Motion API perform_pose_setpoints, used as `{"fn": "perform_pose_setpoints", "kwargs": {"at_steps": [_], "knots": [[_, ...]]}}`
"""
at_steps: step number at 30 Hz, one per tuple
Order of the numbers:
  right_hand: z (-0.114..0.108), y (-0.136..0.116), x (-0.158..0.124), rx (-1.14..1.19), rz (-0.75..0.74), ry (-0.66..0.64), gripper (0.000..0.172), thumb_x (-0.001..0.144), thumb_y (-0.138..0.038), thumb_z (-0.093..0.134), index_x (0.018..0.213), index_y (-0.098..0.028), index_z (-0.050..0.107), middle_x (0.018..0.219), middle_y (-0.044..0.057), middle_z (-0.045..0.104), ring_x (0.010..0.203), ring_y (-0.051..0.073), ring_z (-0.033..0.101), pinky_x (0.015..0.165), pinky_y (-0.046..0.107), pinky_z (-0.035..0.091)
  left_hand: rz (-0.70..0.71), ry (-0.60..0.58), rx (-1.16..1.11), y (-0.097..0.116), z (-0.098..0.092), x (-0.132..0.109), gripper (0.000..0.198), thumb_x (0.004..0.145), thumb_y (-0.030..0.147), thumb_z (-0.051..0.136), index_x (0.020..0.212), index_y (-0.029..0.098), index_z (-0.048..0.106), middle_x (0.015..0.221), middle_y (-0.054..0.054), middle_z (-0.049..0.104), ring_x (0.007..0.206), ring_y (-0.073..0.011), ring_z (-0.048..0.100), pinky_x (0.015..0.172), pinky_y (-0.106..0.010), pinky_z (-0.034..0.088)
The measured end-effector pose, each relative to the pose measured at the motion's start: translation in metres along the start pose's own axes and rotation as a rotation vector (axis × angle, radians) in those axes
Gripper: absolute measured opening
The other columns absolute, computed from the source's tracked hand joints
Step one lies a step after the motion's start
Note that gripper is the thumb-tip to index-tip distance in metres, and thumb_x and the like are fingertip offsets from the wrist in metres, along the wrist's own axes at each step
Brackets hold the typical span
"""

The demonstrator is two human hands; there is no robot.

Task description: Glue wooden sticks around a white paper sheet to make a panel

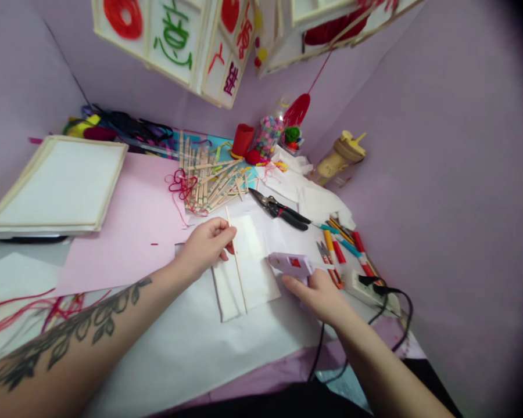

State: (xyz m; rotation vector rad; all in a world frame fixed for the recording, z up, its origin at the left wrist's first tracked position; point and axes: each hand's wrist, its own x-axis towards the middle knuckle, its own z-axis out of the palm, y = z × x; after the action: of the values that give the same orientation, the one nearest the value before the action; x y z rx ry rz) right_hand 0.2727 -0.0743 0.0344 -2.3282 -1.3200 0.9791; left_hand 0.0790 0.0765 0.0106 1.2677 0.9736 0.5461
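Between the thumb and fingers of my left hand (211, 242) is a thin wooden stick (240, 277), held near its upper part. The stick slants over a white rectangular panel (261, 270) on the table; whether its lower end touches the panel I cannot tell. My right hand (320, 293) is wrapped round the handle of a lilac glue gun (290, 263), whose nozzle points left toward the panel's right edge. The gun's handle is mostly hidden by my fingers.
Behind the panel lie black-handled shears (283, 212) and a heap of wooden sticks (215, 180). Markers (339, 251), orange scissors (333, 267) and a power strip (370, 293) with black cords are at right. A framed white panel (58, 183) lies left; paper lanterns (174, 43) hang overhead.
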Motion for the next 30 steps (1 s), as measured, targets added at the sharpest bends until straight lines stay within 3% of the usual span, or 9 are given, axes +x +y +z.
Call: {"fn": "perform_pose_setpoints", "kwargs": {"at_steps": [4, 15, 30], "knots": [[-0.001, 0.001, -0.005, -0.027, -0.004, 0.006, 0.033, 0.077, -0.047, 0.049, 0.068, -0.017, 0.057, 0.057, 0.003, 0.053, 0.055, 0.016, 0.049, 0.049, 0.027, 0.035, 0.014, 0.007, -0.006, 0.0, 0.0, -0.001, 0.021, 0.079, 0.036, 0.056, 0.071, 0.018, 0.048, 0.058, 0.003, 0.061, 0.042, -0.008, 0.052, 0.043, -0.018, 0.037], [-0.002, 0.005, -0.021, -0.039, -0.055, 0.008, 0.037, 0.08, -0.044, 0.051, 0.093, -0.015, 0.069, 0.076, 0.008, 0.068, 0.073, 0.025, 0.063, 0.062, 0.033, 0.046, 0.03, 0.017, -0.017, -0.002, 0.001, -0.002, 0.02, 0.079, 0.034, 0.056, 0.071, 0.018, 0.049, 0.057, 0.003, 0.06, 0.042, -0.0082, 0.051, 0.041, -0.018, 0.037], [0.0, 0.013, -0.036, -0.032, -0.041, 0.007, 0.036, 0.08, -0.044, 0.052, 0.095, -0.016, 0.07, 0.083, 0.008, 0.07, 0.078, 0.026, 0.064, 0.065, 0.034, 0.048, 0.103, 0.002, -0.015, -0.003, 0.003, -0.004, 0.021, 0.078, 0.035, 0.057, 0.069, 0.017, 0.05, 0.056, 0.002, 0.06, 0.042, -0.0083, 0.051, 0.039, -0.017, 0.037]]}}
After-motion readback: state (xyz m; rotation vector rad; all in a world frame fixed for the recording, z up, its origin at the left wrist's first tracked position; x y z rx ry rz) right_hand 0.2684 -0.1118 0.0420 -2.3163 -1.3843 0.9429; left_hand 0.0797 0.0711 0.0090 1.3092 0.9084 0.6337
